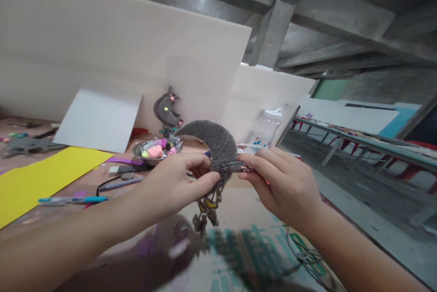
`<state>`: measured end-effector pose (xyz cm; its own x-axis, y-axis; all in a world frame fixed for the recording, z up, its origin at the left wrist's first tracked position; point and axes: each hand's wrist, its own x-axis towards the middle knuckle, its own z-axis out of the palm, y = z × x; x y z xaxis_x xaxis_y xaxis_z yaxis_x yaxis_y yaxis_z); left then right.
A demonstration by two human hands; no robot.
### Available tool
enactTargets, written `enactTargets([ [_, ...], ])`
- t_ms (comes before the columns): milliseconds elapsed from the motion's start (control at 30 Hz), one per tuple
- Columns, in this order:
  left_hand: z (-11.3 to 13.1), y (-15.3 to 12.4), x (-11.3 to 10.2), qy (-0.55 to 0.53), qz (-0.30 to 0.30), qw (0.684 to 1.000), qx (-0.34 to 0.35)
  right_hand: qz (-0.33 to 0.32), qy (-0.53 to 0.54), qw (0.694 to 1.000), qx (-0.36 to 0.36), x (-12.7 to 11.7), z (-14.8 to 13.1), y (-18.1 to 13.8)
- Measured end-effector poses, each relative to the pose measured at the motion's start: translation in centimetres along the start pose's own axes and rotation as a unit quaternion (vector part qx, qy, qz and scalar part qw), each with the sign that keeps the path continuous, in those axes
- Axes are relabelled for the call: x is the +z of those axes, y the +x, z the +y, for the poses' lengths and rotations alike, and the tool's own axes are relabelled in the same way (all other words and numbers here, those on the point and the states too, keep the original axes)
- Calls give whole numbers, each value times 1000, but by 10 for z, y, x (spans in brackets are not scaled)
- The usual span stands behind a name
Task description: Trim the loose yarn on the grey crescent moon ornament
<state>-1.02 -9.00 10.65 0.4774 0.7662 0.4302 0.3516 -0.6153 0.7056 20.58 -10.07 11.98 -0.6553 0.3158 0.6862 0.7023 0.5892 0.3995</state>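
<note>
A grey yarn-wrapped crescent (213, 139) is held up over the table, with small beaded strands (205, 212) dangling from its lower tip. My left hand (174, 185) is closed, pinching the crescent's lower end from the left. My right hand (282, 183) is closed on a thin metal tool (234, 165), apparently scissors or tweezers, whose tip meets the yarn at the same spot. A finished grey crescent (167, 110) with coloured pompoms leans against the white board behind.
A metal dish (143, 150) of coloured pompoms sits behind my hands. Yellow paper (37, 176), pens (73, 199), a white sheet (99, 119) and a clear bottle (268, 128) are on the table. Wire loops (307, 258) lie at the right front. Another long table (368, 139) stands far right.
</note>
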Motion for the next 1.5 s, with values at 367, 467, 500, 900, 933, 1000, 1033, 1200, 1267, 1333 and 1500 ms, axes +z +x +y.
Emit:
enactTargets([
  [367,0,0,0,-52,-36,997,-51,-2,-3,1000,-16,0,1,0],
  [467,0,0,1,-68,-41,995,-60,-1,-5,1000,-19,0,2,0],
  [500,0,0,1,-71,-43,995,-59,-1,-6,1000,-19,0,2,0],
  [900,-5,1,1,-66,-45,995,-66,-4,22,1000,12,-2,5,-2],
  [933,-6,1,1,-60,-41,996,-59,-7,12,1000,5,-2,4,-2],
  [1000,-7,1,1,-48,-35,997,-46,-11,-5,1000,-4,-2,3,-3],
  [1033,-7,1,1,-42,-33,998,-41,-11,-11,1000,-7,-2,2,-3],
  [1200,-5,2,0,-25,-21,999,-17,-16,-31,999,-7,-1,2,-3],
  [1267,-4,2,0,-20,-18,1000,-6,-16,-34,999,-7,0,2,-3],
  [1333,-4,2,-1,-12,-16,1000,1,-13,-35,999,-9,0,2,-2],
  [1500,-5,2,-1,-5,-13,1000,8,-12,-29,999,-17,0,2,1],
])
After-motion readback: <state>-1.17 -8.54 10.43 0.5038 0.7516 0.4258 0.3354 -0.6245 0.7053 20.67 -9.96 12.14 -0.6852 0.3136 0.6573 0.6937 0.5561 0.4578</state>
